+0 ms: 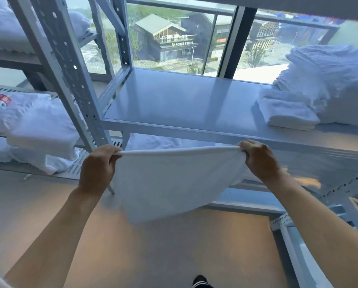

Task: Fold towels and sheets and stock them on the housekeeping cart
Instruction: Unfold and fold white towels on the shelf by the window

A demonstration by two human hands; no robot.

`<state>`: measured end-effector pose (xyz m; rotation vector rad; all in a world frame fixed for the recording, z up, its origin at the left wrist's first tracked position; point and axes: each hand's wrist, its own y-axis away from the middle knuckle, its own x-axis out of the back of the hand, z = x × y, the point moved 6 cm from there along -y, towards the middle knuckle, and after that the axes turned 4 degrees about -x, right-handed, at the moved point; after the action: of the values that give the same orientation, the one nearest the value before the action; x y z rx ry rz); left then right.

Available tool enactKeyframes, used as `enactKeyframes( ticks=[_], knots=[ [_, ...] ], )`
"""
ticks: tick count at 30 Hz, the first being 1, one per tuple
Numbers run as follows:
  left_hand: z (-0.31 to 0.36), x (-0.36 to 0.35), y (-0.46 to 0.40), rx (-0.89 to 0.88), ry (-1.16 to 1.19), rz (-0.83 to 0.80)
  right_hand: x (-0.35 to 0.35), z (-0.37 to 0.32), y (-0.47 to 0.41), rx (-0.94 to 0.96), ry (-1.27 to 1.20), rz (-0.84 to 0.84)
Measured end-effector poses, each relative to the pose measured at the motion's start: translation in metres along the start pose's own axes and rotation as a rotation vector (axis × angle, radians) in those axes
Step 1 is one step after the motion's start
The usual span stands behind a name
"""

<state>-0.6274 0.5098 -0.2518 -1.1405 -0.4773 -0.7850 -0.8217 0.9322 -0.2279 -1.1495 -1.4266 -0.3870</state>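
Note:
A white towel [169, 183] hangs in the air in front of a grey metal shelf [174, 104]. My left hand [98, 167] pinches its upper left corner and my right hand [259, 161] pinches its upper right corner, so the top edge is stretched level between them. The cloth droops to a point below, just under the shelf's front rail. On the right end of the shelf lies a small stack of folded white towels [288, 113], with a taller pile of folded white linen [331, 80] behind it.
A second rack stands at the left with a perforated shelf [78, 165] holding loose white linen [43, 129] and a packaged item [3, 102]. A steel upright [74, 80] divides the racks. A large window [174, 42] is behind. My shoe [201, 281] shows on the floor.

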Motion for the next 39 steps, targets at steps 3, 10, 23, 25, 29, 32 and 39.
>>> enactKeyframes(
  ticks=[3,10,23,25,29,32,39],
  knots=[
    [0.003,-0.026,-0.019,-0.017,0.045,-0.025,-0.001,0.020,-0.008,-0.044,0.031,0.012],
    [0.004,-0.090,-0.083,-0.059,0.075,-0.050,-0.015,0.079,-0.047,-0.117,0.052,0.040],
    [0.006,-0.239,-0.229,-0.064,-0.125,-0.085,-0.085,0.206,-0.193,-0.120,0.060,0.020],
    [0.005,-0.259,-0.246,-0.061,-0.136,-0.102,-0.094,0.222,-0.211,-0.134,0.071,0.007],
    [0.002,-0.295,-0.279,-0.047,-0.167,-0.147,-0.106,0.250,-0.247,-0.138,0.063,-0.014],
    [-0.003,-0.327,-0.297,0.014,-0.165,-0.228,-0.118,0.266,-0.269,-0.160,0.077,-0.049],
    [-0.021,-0.391,-0.293,0.177,-0.160,-0.371,-0.169,0.288,-0.270,-0.297,0.180,-0.203]
  ],
)
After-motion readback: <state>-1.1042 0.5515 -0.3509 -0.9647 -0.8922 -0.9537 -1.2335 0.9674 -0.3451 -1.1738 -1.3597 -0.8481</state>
